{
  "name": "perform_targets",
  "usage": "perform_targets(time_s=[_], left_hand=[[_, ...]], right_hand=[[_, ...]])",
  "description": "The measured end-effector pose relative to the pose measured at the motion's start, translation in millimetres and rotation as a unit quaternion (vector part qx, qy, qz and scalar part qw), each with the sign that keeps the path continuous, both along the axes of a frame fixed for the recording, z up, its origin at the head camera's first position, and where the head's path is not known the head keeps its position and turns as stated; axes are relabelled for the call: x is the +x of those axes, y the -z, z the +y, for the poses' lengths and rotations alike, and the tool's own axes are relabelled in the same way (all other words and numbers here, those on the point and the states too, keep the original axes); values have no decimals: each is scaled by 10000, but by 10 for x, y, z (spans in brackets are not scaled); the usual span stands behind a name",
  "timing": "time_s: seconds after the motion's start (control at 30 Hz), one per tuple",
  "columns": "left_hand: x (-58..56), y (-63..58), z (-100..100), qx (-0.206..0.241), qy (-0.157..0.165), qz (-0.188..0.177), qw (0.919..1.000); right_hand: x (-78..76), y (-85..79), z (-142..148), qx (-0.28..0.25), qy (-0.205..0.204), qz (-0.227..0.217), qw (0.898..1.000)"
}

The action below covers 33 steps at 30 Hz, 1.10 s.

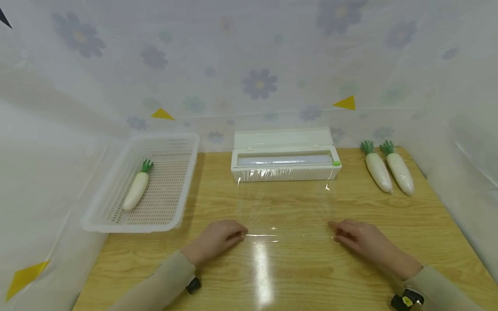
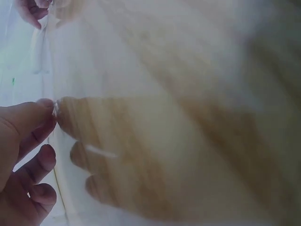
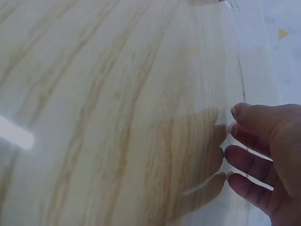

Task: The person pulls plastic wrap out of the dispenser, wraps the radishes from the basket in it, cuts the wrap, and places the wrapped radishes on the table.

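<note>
A sheet of clear plastic wrap (image 1: 288,207) stretches from a white dispenser box (image 1: 285,174) toward me, low over the wooden table. At its near left corner, my left hand (image 1: 218,238) pinches the film between thumb and forefinger, as the left wrist view shows. My right hand (image 1: 363,242) holds the near right corner, its fingertips (image 3: 235,153) close to the tabletop; a small gap shows between thumb and forefinger. Inside the box, whose lid (image 1: 283,138) stands raised at the back, lies the wrap roll (image 1: 284,160). A green piece (image 1: 336,163) sits at the box's right end.
A white plastic basket (image 1: 183,190) at the left holds one white radish (image 1: 137,190) with a green top. Two more radishes (image 1: 378,172) (image 1: 400,172), shiny on the surface, lie side by side at the far right. Patterned white sheeting (image 1: 218,73) encloses the table (image 1: 311,280).
</note>
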<state>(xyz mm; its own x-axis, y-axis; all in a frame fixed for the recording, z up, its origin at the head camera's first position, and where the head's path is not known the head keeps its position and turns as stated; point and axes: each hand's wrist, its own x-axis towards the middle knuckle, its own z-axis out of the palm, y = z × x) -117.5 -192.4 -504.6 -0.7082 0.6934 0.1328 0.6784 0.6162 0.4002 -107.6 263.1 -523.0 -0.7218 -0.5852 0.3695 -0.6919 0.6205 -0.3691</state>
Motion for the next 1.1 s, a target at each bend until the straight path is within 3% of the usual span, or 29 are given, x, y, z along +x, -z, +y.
perform_targets(time_s=[0.23,0.47,0.77,0.93,1.1], left_hand=[[37,19,27,-152,-12,225,9996],[54,10,25,-292,28,161,9994],[52,-91,43,-500,290,485,9972],[4,-390,47,83,217,219,9995],[-162,-912,-52,799,-88,-23,9968]], right_hand=[[-7,31,76,274,64,-196,9994],[-67,88,169,240,-117,275,9993],[-109,101,191,283,-236,492,9981],[-97,99,190,418,-124,519,9977],[-100,103,204,423,-107,572,9974]])
